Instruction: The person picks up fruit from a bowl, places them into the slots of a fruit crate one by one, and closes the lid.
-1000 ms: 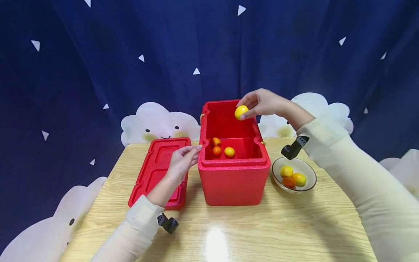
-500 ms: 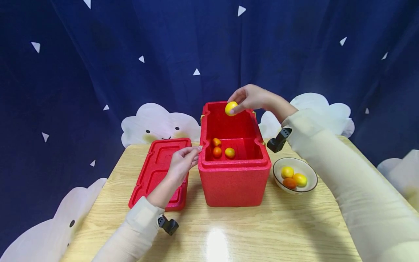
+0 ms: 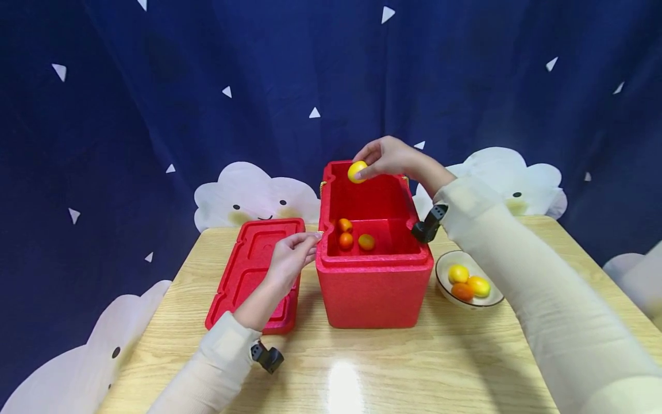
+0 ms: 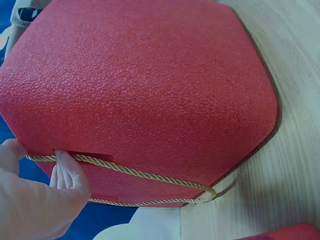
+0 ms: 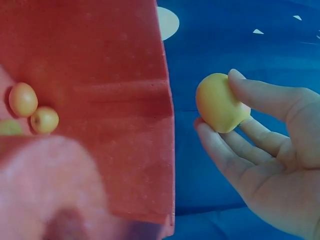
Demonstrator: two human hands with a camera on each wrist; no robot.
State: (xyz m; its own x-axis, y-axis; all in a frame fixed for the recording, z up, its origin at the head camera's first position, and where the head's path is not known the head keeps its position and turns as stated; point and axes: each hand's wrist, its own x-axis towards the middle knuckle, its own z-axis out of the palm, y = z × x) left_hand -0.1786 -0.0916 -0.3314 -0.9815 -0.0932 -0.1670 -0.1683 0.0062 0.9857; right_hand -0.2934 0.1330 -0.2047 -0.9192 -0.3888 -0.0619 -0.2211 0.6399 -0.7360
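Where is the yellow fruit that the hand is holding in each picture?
Head view: the yellow fruit is top middle, pinched by the right hand above the red box.
Left wrist view: not in it; only the box's side and rope handle show.
Right wrist view: right of middle, between the fingertips.
Shared landmark: the red box.

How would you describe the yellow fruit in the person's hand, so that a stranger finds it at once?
Find the open red foam box in the middle of the wooden table. Above its far rim, the right hand pinches one yellow fruit. It is the only fruit in the air; the others lie inside the box or in the bowl.
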